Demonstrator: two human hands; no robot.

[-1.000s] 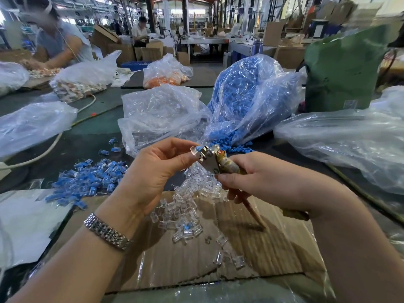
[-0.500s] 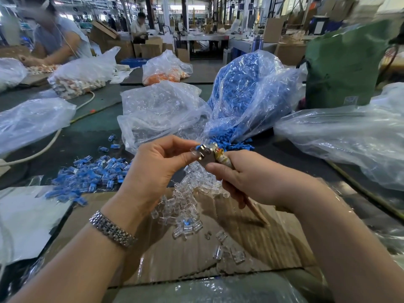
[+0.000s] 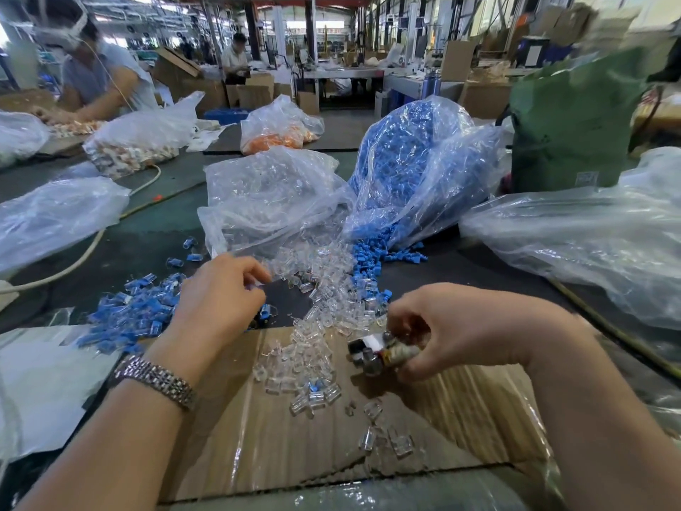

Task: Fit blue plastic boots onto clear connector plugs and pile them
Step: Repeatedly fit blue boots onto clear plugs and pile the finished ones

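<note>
My left hand (image 3: 221, 293) hovers palm down, fingers curled, between the heap of blue-booted plugs (image 3: 136, 307) and the loose clear connector plugs (image 3: 324, 311). One blue-booted plug (image 3: 264, 314) lies just under its fingers; I cannot see whether they hold anything. My right hand (image 3: 460, 326) grips a small metal-headed tool (image 3: 376, 352) low over the cardboard sheet (image 3: 331, 455). Loose blue boots (image 3: 368, 267) spill from a big clear bag (image 3: 412, 171). The clear plugs trail out of another bag (image 3: 269, 201).
Large plastic bags lie at the right (image 3: 589, 237) and the left (image 3: 55, 215). A green sack (image 3: 575, 123) stands at the back right. A white cable (image 3: 73, 260) crosses the left side. A person (image 3: 95, 75) works at the far left beside a bag of orange parts (image 3: 280, 127).
Both hands have parted and dropped. My left hand moved left and down toward the blue-booted heap. My right hand lowered the tool to just above the cardboard.
</note>
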